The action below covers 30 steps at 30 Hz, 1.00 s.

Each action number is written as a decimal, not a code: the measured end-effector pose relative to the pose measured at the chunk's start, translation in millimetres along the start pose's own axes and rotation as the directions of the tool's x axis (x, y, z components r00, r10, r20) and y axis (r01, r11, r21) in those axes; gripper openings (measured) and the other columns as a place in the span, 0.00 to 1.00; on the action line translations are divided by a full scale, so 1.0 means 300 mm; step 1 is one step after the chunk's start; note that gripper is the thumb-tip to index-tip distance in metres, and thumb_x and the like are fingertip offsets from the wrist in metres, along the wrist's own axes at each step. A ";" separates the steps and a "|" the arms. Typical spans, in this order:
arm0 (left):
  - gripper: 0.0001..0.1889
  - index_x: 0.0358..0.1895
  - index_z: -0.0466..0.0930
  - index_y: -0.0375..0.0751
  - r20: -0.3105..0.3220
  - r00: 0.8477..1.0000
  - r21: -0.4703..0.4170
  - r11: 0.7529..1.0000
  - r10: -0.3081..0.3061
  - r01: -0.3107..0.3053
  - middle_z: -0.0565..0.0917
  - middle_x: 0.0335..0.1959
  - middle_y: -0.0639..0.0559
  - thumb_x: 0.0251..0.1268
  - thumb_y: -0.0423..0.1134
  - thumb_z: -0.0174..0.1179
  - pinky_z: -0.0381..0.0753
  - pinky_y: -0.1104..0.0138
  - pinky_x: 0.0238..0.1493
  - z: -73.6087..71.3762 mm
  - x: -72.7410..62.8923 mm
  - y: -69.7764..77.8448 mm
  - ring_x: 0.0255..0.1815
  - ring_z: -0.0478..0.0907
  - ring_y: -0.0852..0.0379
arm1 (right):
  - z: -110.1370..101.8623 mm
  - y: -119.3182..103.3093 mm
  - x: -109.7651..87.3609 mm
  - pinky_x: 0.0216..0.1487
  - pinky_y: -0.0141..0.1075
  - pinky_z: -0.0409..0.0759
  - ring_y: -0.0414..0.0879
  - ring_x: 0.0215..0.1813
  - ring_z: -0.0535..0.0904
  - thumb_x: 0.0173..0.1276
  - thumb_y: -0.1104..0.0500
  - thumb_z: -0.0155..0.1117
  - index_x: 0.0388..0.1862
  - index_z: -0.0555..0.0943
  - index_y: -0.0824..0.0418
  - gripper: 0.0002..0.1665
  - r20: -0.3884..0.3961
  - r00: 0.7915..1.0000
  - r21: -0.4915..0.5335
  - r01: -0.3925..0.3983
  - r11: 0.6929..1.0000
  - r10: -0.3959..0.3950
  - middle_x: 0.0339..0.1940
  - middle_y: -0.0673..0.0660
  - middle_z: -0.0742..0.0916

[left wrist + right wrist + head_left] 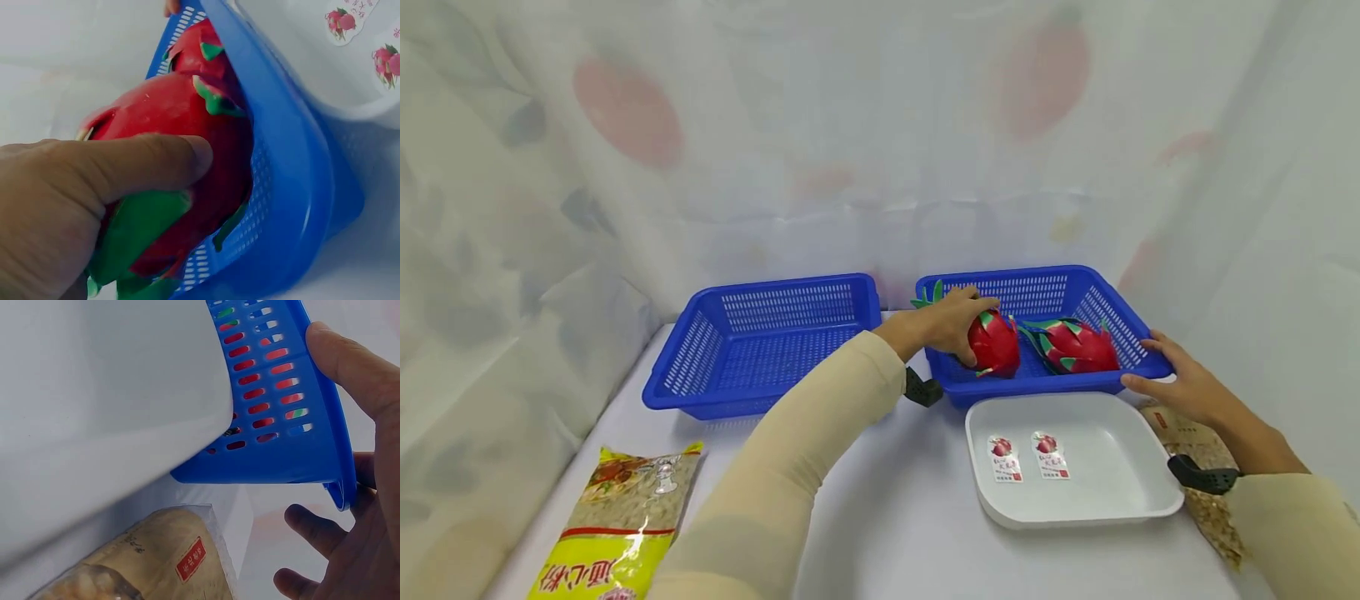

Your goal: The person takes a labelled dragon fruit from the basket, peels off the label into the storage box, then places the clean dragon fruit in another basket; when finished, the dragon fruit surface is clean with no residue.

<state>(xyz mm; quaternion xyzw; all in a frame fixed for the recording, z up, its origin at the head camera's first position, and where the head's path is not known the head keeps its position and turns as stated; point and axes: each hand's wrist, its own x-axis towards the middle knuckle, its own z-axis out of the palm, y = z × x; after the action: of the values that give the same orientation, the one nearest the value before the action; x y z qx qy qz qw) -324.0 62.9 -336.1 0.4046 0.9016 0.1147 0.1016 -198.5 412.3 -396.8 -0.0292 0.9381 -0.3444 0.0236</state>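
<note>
A white-covered bench point(887, 517) stands against a pale draped curtain point(865, 125) printed with faint red fruit shapes. Two blue perforated plastic baskets sit side by side at the back: the left basket point(700, 379) and the right basket point(1060, 283), which holds two dragon fruits. Just in front of the right basket lies a white rectangular tray point(1138, 492) of smooth plastic carrying two small fruit stickers point(1028, 456). A yellow and green noodle packet point(621, 521) lies at the near left of the bench; a brown printed packet point(1206, 467) lies partly under the right forearm, beside the tray.

The left hand point(943, 321), arm in a cream sleeve reaching across the bench, curls round the nearer dragon fruit point(996, 343) inside the right basket; the left wrist view shows the thumb pressed flat across its glossy red skin and green scales, the fruit against the basket's slotted wall. The second dragon fruit point(1078, 346) lies just beside it, untouched. The right hand point(1180, 383) grips the right basket's outer corner, thumb over the rim and fingers beneath in the right wrist view
</note>
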 end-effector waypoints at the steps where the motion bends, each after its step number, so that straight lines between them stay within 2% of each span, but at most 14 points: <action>1: 0.49 0.75 0.58 0.54 0.011 1.000 0.016 1.000 0.016 -0.016 0.61 0.67 0.47 0.47 0.45 0.76 0.78 0.62 0.51 0.005 0.007 0.004 0.67 0.55 0.48 | -0.002 -0.001 -0.001 0.46 0.73 0.64 0.86 0.60 0.53 0.66 0.43 0.62 0.76 0.38 0.71 0.59 0.000 1.000 -0.001 -0.003 1.000 0.003 0.73 0.77 0.43; 4: 0.49 0.75 0.57 0.55 0.057 0.997 0.068 0.996 0.061 -0.065 0.63 0.67 0.48 0.48 0.44 0.76 0.78 0.64 0.50 0.028 0.025 0.007 0.66 0.56 0.48 | -0.001 -0.006 -0.004 0.46 0.74 0.63 0.86 0.61 0.51 0.66 0.42 0.62 0.76 0.40 0.72 0.59 0.006 1.000 0.002 -0.016 1.000 0.016 0.75 0.74 0.40; 7: 0.50 0.76 0.55 0.56 0.097 0.993 0.088 0.994 0.060 -0.069 0.62 0.69 0.50 0.50 0.44 0.75 0.77 0.64 0.52 0.060 0.031 -0.006 0.67 0.56 0.50 | 0.005 -0.014 -0.005 0.47 0.73 0.64 0.85 0.62 0.51 0.65 0.42 0.63 0.76 0.40 0.70 0.59 0.006 1.000 0.015 -0.016 1.000 0.016 0.75 0.73 0.40; 9: 0.50 0.77 0.53 0.57 0.115 0.992 0.070 0.996 0.045 -0.053 0.60 0.71 0.51 0.52 0.44 0.74 0.76 0.64 0.54 0.082 0.030 -0.020 0.69 0.56 0.51 | 0.011 -0.020 -0.007 0.47 0.73 0.63 0.85 0.62 0.52 0.65 0.42 0.63 0.77 0.40 0.69 0.60 0.005 1.000 0.024 -0.015 1.000 0.015 0.75 0.72 0.41; 13: 0.52 0.77 0.49 0.57 0.116 0.992 -0.034 0.998 0.052 -0.048 0.59 0.73 0.52 0.52 0.42 0.74 0.74 0.62 0.57 0.109 0.032 -0.051 0.71 0.55 0.52 | 0.017 -0.025 -0.017 0.48 0.73 0.63 0.85 0.62 0.51 0.65 0.42 0.64 0.77 0.39 0.69 0.60 0.001 1.000 0.029 -0.026 0.999 0.026 0.75 0.73 0.41; 16: 0.52 0.77 0.50 0.59 0.098 0.994 -0.137 0.990 0.047 -0.033 0.60 0.73 0.52 0.51 0.42 0.75 0.76 0.61 0.55 0.101 0.028 -0.067 0.71 0.56 0.51 | 0.021 -0.030 -0.014 0.48 0.73 0.63 0.85 0.63 0.51 0.65 0.42 0.64 0.77 0.40 0.69 0.59 -0.006 1.000 0.031 -0.018 0.999 0.018 0.76 0.72 0.41; 19: 0.50 0.76 0.53 0.60 0.094 0.996 -0.193 0.981 0.008 0.010 0.62 0.72 0.51 0.50 0.46 0.75 0.76 0.59 0.55 0.082 0.017 -0.078 0.70 0.57 0.50 | 0.027 -0.040 -0.005 0.50 0.72 0.63 0.84 0.63 0.51 0.64 0.42 0.64 0.77 0.42 0.69 0.59 -0.017 1.000 0.037 -0.001 0.999 0.002 0.76 0.71 0.42; 22: 0.49 0.75 0.57 0.59 0.106 0.994 -0.204 0.978 -0.017 0.039 0.62 0.72 0.51 0.49 0.49 0.74 0.74 0.58 0.57 0.068 0.007 -0.089 0.70 0.57 0.50 | 0.032 -0.048 0.003 0.50 0.72 0.63 0.84 0.64 0.51 0.64 0.42 0.65 0.77 0.43 0.69 0.59 -0.021 1.000 0.047 0.006 0.999 -0.005 0.77 0.70 0.42; 26: 0.47 0.74 0.60 0.56 0.122 0.992 -0.190 0.981 -0.018 0.041 0.61 0.73 0.51 0.49 0.49 0.75 0.74 0.57 0.57 0.060 -0.004 -0.097 0.71 0.57 0.49 | 0.040 -0.053 0.005 0.51 0.72 0.62 0.84 0.64 0.50 0.65 0.42 0.65 0.77 0.41 0.68 0.59 -0.014 1.000 0.070 -0.001 0.998 0.002 0.76 0.70 0.41; 30: 0.47 0.74 0.60 0.57 0.095 0.995 -0.202 0.979 -0.023 0.041 0.61 0.73 0.51 0.49 0.51 0.74 0.73 0.55 0.58 0.061 -0.012 -0.103 0.71 0.56 0.49 | 0.045 -0.056 0.004 0.50 0.72 0.62 0.84 0.64 0.50 0.65 0.43 0.65 0.78 0.40 0.66 0.59 -0.009 1.000 0.082 -0.005 0.997 0.006 0.76 0.71 0.42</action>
<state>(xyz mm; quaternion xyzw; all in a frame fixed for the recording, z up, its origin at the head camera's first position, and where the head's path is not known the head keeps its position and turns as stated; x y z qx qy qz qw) -338.5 42.4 -362.2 0.3823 0.8859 0.1861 0.1857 -198.0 390.8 -396.2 -0.0238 0.9234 -0.3825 0.0215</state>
